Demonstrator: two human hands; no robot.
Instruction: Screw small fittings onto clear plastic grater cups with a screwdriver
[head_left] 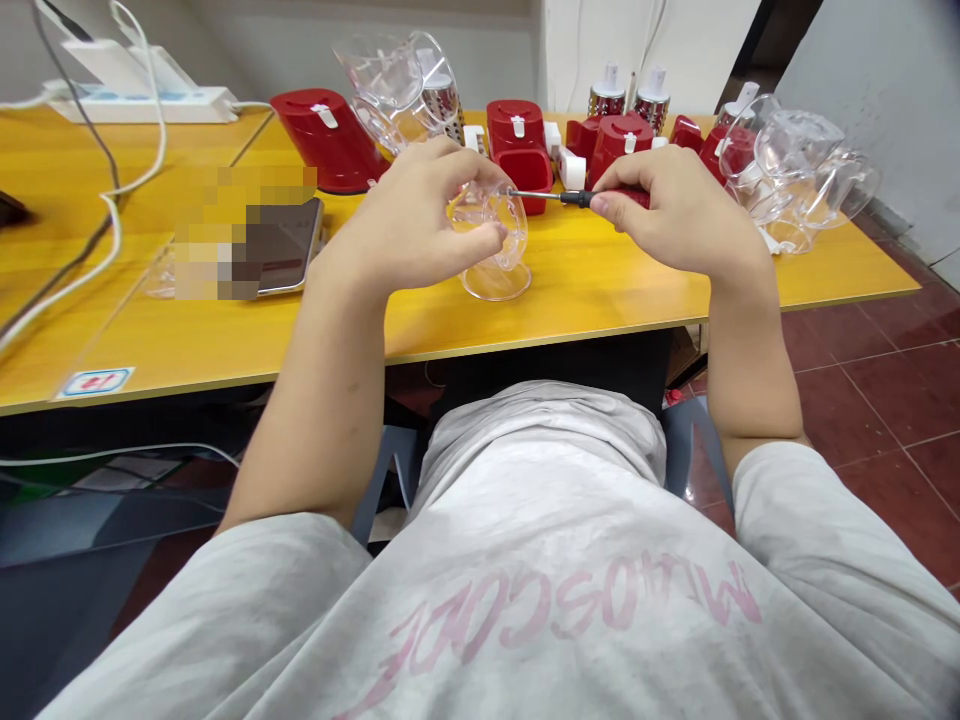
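My left hand (pixel 427 215) is closed round a clear plastic part (pixel 514 235), tilted, with a round rim low over the yellow table (pixel 600 285). My right hand (pixel 667 205) grips a screwdriver (pixel 577 199) by its red and black handle. The metal shaft points left, and its tip is at the clear part, beside my left fingers. Whether the tip sits in a screw is too small to tell. Behind my hands stand red plastic housings (pixel 517 125) with white clips.
More clear plastic parts are piled at the back (pixel 401 85) and on the right (pixel 814 160). Metal grater drums (pixel 606 98) stand behind the red housings. On the left lie a phone (pixel 281 245), white cables (pixel 112 240) and a power strip (pixel 150 104). The table's front edge runs below my wrists.
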